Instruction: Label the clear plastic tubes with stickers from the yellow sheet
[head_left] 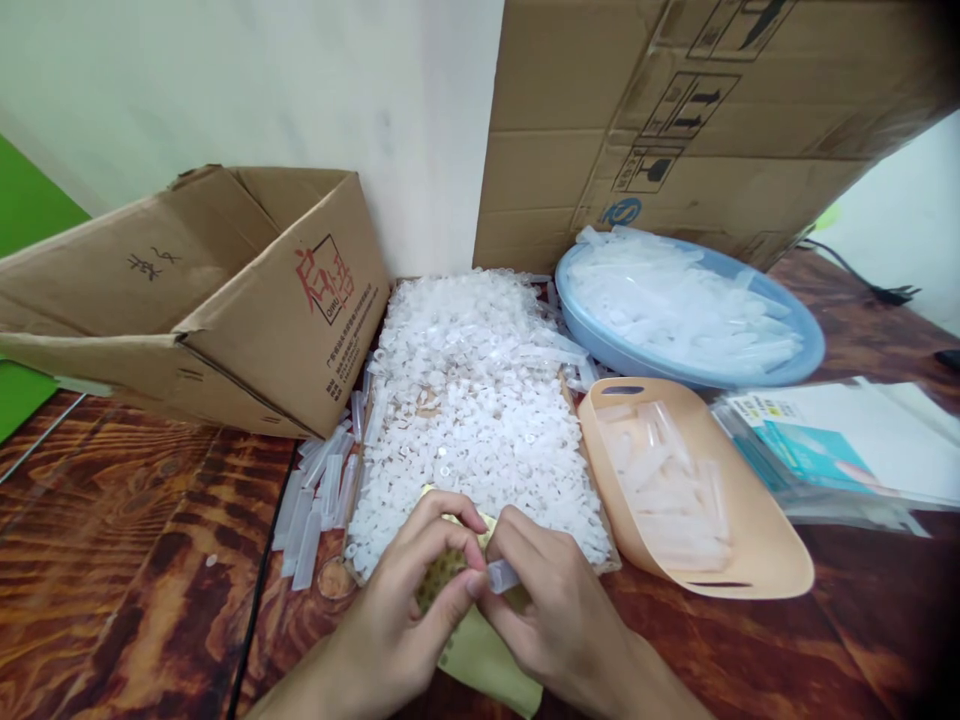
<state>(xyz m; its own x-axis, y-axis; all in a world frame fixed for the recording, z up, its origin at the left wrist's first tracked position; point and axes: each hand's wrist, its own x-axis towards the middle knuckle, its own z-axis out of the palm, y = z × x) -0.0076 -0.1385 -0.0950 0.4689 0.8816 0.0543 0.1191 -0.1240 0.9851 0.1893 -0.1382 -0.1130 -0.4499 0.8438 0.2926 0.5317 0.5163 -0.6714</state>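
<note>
Close together at the front edge of the pile, both my hands work over a yellow sheet (pixel 491 660) that shows small round dots. My right hand (pixel 559 590) is closed around a short translucent plastic tube (pixel 502 575), whose end sticks out between the fingers. Beside it my left hand (pixel 409 590) is pinched, thumb against fingertips, near the tube; what lies in the pinch is too small to make out. Just beyond the hands, many small white translucent plastic pieces (pixel 480 430) fill a shallow cardboard tray.
Loose clear tubes (pixel 307 540) lie left of the tray, beside an open cardboard box (pixel 285 310). To the right stand a peach basket (pixel 765 560) with tubes and a full blue basin (pixel 806 350). Plastic-wrapped packets (pixel 832 440) lie farther right. A large carton (pixel 555 150) stands behind.
</note>
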